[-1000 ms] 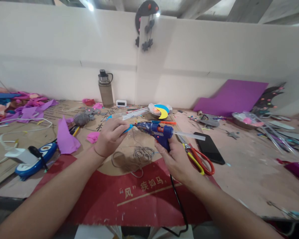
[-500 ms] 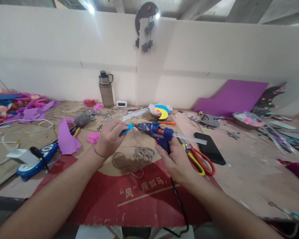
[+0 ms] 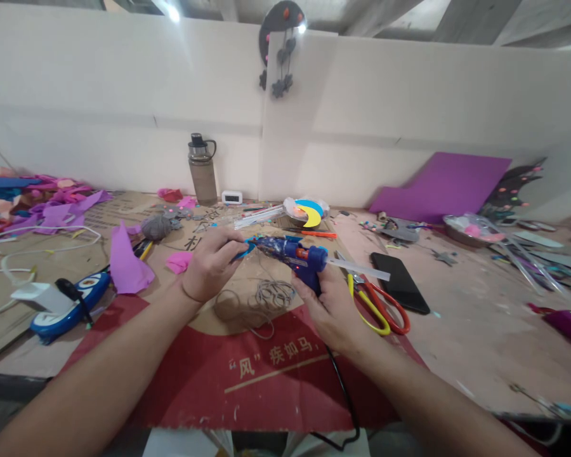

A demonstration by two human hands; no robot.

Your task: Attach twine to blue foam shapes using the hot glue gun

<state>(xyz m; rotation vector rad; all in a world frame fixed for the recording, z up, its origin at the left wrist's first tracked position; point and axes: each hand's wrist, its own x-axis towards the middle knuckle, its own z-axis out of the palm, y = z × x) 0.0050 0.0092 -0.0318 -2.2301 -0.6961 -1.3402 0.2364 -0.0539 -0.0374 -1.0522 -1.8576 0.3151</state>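
Note:
My right hand (image 3: 330, 304) is wrapped round the handle of a blue hot glue gun (image 3: 292, 254), with a clear glue stick (image 3: 361, 268) poking out of its back end. My left hand (image 3: 214, 263) pinches a small blue piece (image 3: 247, 246), perhaps felt or foam. The gun's nozzle is at this piece; whether they touch I cannot tell. Below them a loose tangle of grey cord (image 3: 273, 295) lies on the brown and red printed cardboard (image 3: 276, 381). Scissors with red and yellow handles (image 3: 380, 304) lie just right of my right hand.
A black phone (image 3: 400, 282) lies beyond the scissors. At the back stand a water bottle (image 3: 202, 171) and a bowl holding a yellow and blue crescent (image 3: 311, 214). A blue power strip (image 3: 71, 311), purple scraps (image 3: 128, 260) and grey yarn (image 3: 156, 226) are on the left.
The glue gun has shifted slightly left, its nozzle now overlapping the blue piece. That piece has tilted in my left fingers, which otherwise stay in nearly the same place.

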